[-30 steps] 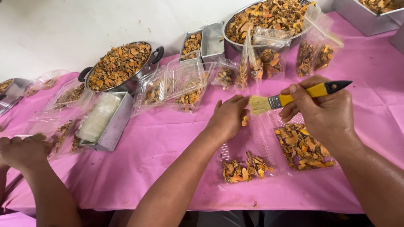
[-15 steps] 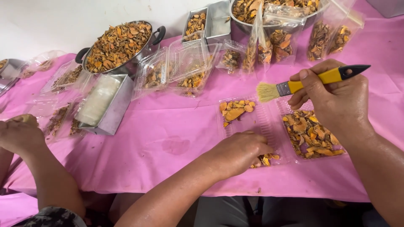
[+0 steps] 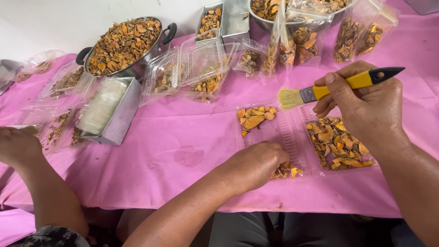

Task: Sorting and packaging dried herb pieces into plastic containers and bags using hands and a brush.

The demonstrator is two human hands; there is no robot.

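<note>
My right hand [image 3: 366,107] grips a yellow-handled brush [image 3: 320,91] with pale bristles, held just above an open clear plastic clamshell tray [image 3: 286,132] on the pink cloth. The tray's right half holds a heap of dried orange pieces [image 3: 338,142]. Its left half has a small cluster [image 3: 254,116] at the far end and a few pieces [image 3: 290,172] at the near corner. My left hand [image 3: 258,162] lies curled over that near corner, touching the pieces. Its fingertips are hidden.
A pot of dried pieces [image 3: 123,43] stands at the back left, with metal tins [image 3: 109,110], open clear trays [image 3: 196,68] and filled plastic bags [image 3: 306,43] around it. Another person's hand [image 3: 18,146] rests at the far left. The table edge [image 3: 274,210] runs close to me.
My left hand has pulled back from the tray's far end to its near corner, uncovering the far cluster. The brush hand has hardly moved.
</note>
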